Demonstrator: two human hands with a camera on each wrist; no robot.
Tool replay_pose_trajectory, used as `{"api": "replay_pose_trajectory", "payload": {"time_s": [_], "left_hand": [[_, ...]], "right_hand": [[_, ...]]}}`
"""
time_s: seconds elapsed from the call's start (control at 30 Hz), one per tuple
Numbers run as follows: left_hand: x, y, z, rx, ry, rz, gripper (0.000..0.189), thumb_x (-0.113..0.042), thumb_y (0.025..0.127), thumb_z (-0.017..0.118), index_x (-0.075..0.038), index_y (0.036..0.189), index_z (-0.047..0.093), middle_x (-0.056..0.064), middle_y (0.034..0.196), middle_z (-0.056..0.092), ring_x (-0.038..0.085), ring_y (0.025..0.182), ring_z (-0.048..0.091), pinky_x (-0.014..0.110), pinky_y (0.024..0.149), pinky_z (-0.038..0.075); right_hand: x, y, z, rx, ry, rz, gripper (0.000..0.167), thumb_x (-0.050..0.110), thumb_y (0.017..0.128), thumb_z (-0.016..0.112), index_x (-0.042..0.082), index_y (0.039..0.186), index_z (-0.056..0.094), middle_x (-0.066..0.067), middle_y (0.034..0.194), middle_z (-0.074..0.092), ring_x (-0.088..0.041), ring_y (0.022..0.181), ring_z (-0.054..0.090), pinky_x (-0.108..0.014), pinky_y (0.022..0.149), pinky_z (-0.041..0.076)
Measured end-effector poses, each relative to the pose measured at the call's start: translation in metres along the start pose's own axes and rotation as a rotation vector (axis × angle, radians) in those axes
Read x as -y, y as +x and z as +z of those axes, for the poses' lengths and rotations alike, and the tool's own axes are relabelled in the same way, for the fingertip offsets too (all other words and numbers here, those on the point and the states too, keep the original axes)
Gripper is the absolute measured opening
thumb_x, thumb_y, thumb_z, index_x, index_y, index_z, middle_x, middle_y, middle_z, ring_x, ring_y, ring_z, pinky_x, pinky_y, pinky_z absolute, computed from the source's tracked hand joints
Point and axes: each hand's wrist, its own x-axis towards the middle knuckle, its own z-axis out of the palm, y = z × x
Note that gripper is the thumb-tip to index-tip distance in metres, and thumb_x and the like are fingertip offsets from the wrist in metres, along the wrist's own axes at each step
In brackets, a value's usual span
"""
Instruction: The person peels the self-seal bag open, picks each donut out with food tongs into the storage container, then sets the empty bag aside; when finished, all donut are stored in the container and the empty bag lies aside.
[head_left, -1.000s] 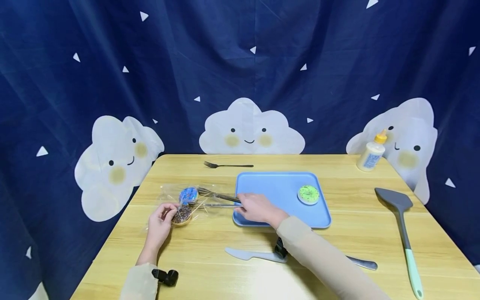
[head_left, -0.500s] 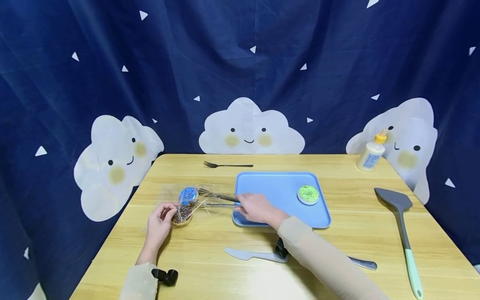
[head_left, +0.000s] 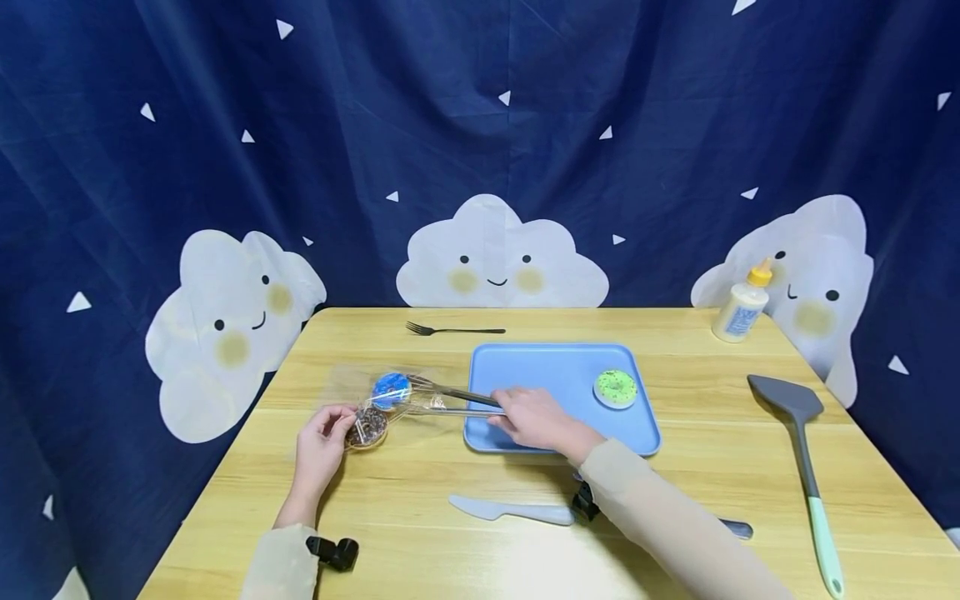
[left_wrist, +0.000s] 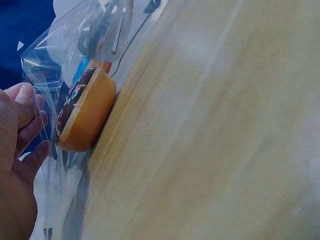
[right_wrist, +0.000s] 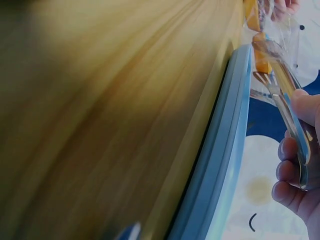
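Tongs (head_left: 467, 395) at a clear bag (left_wrist: 55, 47) on the wooden table (head_left: 405, 492)

From my distant seat I saw the left hand (head_left: 321, 437) pinching the film of the clear bag between thumb and fingers, just beside the chocolate doughnut (head_left: 367, 429). The right hand (head_left: 532, 417) gripped the tongs over the left part of the tray (head_left: 540, 367). Their heads showed through the film at the blue doughnut (head_left: 391, 391) — whether they clasped it, I could not tell. Both those doughnuts lay in the bag, left of the tray, the chocolate one nearer me.

The tray was light blue with a low raised rim, and the green doughnut (head_left: 617, 388) sat alone towards its right end.

Around them I had a pale table with fine grain running across it and a bright patch of glare at the near edge. A dark fork (head_left: 457, 331) lay near the far edge, a pale knife (head_left: 510, 510) lay in front of the tray, and a metal handle (head_left: 737, 528) poked out past the right forearm. On the right lay a grey spatula (head_left: 787, 397) with a mint-green grip; a yellow-capped bottle (head_left: 741, 312) stood in the far right corner.

Beyond the table hung a navy curtain (head_left: 510, 125), softly folded and scattered with white triangles — three smiling clouds, blush-cheeked, were the largest shapes on it.
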Motion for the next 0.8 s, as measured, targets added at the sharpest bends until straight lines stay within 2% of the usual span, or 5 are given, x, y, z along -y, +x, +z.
{"api": "replay_pose_trajectory", "payload": {"time_s": [0.1,0.23,0.4,0.63,0.8], "left_hand": [[0.004,0.001,0.000,0.011,0.010,0.018,0.006,0.008,0.082,0.064,0.003,0.083,0.064,0.019,0.097,0.064,0.007,0.091,0.058,0.012,0.087,0.045],[0.002,0.001,-0.002,0.032,0.112,0.106,0.006,0.004,0.081,0.068,-0.001,0.080,0.065,0.011,0.095,0.065,0.012,0.094,0.057,0.014,0.095,0.040],[-0.002,0.001,-0.002,0.059,0.229,0.183,0.008,0.001,0.080,0.069,-0.005,0.078,0.065,0.005,0.094,0.065,0.019,0.094,0.058,0.014,0.093,0.040],[-0.002,0.000,0.000,0.091,0.294,0.231,0.012,0.005,0.079,0.069,-0.006,0.079,0.065,0.004,0.096,0.064,0.022,0.095,0.058,0.017,0.090,0.044],[-0.002,0.001,0.001,0.101,0.346,0.272,0.012,0.005,0.078,0.069,-0.005,0.079,0.064,0.007,0.096,0.064,0.024,0.094,0.059,0.021,0.091,0.043]], "right_hand": [[-0.003,-0.008,-0.003,-0.016,0.015,-0.001,0.034,0.031,0.092,0.059,0.002,0.109,0.056,-0.004,0.085,0.063,-0.018,0.075,0.060,-0.033,0.064,0.054],[-0.006,-0.016,-0.008,-0.038,0.045,0.005,0.036,0.030,0.091,0.059,0.000,0.111,0.056,-0.002,0.079,0.061,-0.017,0.071,0.059,-0.034,0.065,0.054],[-0.010,-0.026,-0.013,-0.062,0.083,0.015,0.036,0.029,0.090,0.061,0.001,0.112,0.055,-0.002,0.078,0.060,-0.015,0.067,0.057,-0.033,0.062,0.053],[-0.016,-0.043,-0.016,-0.055,0.106,0.021,0.041,0.028,0.091,0.059,-0.004,0.117,0.053,-0.016,0.103,0.064,-0.028,0.093,0.062,-0.042,0.083,0.052],[-0.018,-0.055,-0.020,-0.082,0.110,0.025,0.041,0.027,0.091,0.060,-0.004,0.117,0.054,-0.017,0.104,0.064,-0.029,0.093,0.063,-0.042,0.083,0.051]]}}
